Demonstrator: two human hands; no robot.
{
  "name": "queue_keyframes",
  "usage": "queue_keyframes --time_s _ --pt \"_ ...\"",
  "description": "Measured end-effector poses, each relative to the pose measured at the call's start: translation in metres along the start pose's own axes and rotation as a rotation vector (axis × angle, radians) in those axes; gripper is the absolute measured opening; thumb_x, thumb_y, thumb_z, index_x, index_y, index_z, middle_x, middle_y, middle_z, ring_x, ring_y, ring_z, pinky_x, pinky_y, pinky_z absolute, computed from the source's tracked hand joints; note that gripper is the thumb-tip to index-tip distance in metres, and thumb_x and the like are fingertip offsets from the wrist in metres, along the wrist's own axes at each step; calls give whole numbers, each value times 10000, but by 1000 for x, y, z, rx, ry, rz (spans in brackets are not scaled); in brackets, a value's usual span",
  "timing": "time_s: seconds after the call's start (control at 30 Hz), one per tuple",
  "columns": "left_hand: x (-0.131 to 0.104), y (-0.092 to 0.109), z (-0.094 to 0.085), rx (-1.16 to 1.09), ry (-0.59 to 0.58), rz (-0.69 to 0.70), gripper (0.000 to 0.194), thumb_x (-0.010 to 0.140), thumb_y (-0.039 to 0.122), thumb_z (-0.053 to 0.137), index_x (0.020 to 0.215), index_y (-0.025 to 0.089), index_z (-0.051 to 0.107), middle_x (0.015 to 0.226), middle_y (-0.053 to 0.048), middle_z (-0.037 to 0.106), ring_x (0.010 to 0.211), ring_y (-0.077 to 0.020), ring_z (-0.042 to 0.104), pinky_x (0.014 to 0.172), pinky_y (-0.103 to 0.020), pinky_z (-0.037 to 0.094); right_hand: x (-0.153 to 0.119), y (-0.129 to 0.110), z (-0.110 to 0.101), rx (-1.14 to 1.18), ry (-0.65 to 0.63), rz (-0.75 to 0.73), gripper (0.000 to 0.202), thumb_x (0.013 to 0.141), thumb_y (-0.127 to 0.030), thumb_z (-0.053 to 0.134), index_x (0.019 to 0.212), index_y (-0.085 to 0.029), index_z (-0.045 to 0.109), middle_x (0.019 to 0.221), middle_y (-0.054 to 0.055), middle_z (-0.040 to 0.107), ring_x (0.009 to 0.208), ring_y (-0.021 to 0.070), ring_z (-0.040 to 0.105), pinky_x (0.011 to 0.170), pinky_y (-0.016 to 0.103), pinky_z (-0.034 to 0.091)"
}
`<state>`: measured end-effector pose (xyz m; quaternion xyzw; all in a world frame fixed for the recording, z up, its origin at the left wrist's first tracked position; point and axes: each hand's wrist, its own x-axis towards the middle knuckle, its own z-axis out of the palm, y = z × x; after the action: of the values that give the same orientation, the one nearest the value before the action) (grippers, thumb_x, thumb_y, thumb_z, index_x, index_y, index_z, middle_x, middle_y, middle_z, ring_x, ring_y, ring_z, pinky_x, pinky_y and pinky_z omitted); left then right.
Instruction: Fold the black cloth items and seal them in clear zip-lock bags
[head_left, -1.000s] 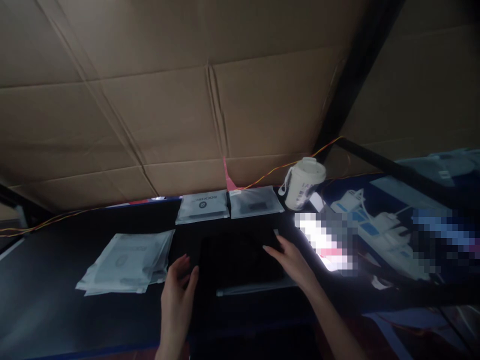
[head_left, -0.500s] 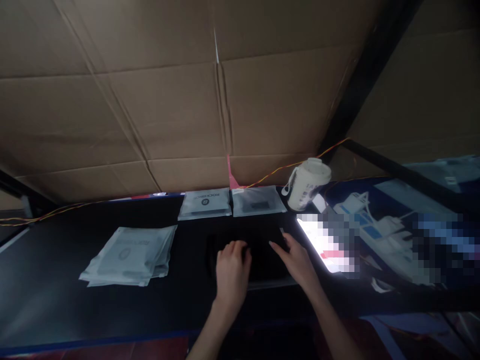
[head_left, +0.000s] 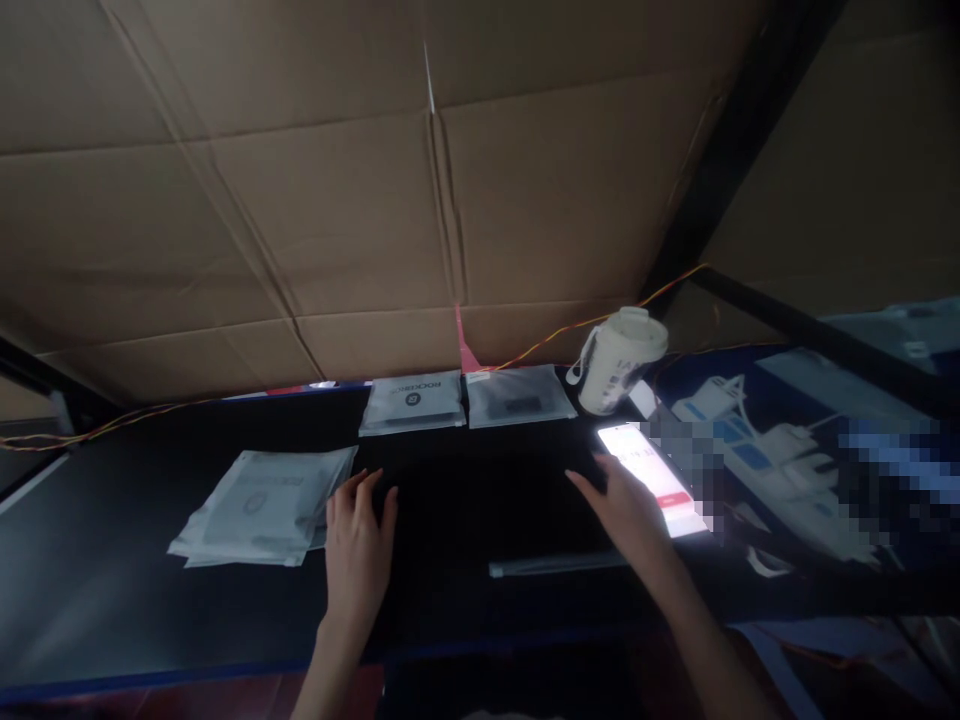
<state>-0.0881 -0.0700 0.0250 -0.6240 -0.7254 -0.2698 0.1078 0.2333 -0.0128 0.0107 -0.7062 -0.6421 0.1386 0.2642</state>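
While the left hand [head_left: 358,550] and right hand [head_left: 628,510] have fingers parted, a bag [head_left: 555,567] between shows one pale, frosted edge.

This looks like a workshop or stockroom: a long black worktop [head_left: 112,520], creased cardboard sheeting [head_left: 337,220] behind it, dark frame post [head_left: 720,170], stacked zip bags [head_left: 259,500].

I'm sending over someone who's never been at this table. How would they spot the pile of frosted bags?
Find the black table below the cardboard wall. On its left part, beside the person's left hand, lies the pile of frosted bags. Its bags overlap, unlike the logo-printed bag and the bag to its right, which lie side by side along the back edge.
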Motion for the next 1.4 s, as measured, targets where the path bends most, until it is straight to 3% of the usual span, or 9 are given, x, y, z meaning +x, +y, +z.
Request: queue_keyframes --time_s 0.17,0.23,0.47,0.67,0.93,1.1,1.2,1.3,1.4 --pt "35 7 16 112 -369 152 266 903 283 520 1133 180 604 1083 -100 619 998 -262 583 847 -373 466 26 -5 4 -210 0 -147 474 824 -353 607 1223 -120 501 1102 161 652 973 302 638 721 374 497" --pt "44 8 20 134 -421 184 213 885 258 551 1072 196 633 1049 -83 639 982 -256 592 827 -358 461 36 -3 10 -242 -35 -210 486 816 -333 626 1240 -129 502 1086 153 653 938 292 647 690 355 490" --pt "78 12 21 211 -469 146 95 864 219 574 921 166 627 938 -82 681 931 -264 622 775 -340 435 72 1 29 -225 66 -334 187 839 -337 603 981 -220 638 907 59 645 756 221 632 589 288 423" --pt "98 12 25 238 -467 52 73 856 216 573 860 168 629 934 -96 695 928 -258 641 797 -335 428 89 -5 35 -222 98 -344 172 865 -362 575 901 -211 650 857 57 635 724 205 600 562 274 379" --pt "107 -4 6 49 -392 64 135 808 306 633 733 196 609 895 -56 696 907 -239 648 781 -318 469 81 -21 10 -98 155 -387 276 900 -424 502 913 -197 657 890 79 622 850 230 601 705 322 465" --pt "74 -16 -49 -284 -267 192 243 836 413 580 698 214 563 994 -41 662 912 -202 639 799 -312 498 51 -23 -42 252 76 -506 222 854 -427 569 892 -217 627 954 62 639 883 210 619 787 335 498" --pt "32 -33 -77 -319 -327 225 260 837 458 574 700 238 577 1063 -34 639 921 -209 634 778 -317 511 13 -8 -68 274 -69 -496 166 818 -397 616 860 -237 622 995 53 654 933 221 624 853 359 494" --pt "-10 -50 -84 -250 -439 276 218 857 407 555 700 261 595 1071 -21 652 902 -208 649 745 -305 523 -31 14 -76 212 -294 -425 69 791 -326 635 812 -261 636 1050 38 658 975 227 625 878 362 498" --pt "-40 -55 -75 -176 -448 302 205 893 292 472 754 279 621 995 -20 685 839 -203 668 683 -296 531 -67 29 -66 127 -361 -372 83 752 -238 658 822 -283 656 1056 20 662 980 216 629 883 352 507"
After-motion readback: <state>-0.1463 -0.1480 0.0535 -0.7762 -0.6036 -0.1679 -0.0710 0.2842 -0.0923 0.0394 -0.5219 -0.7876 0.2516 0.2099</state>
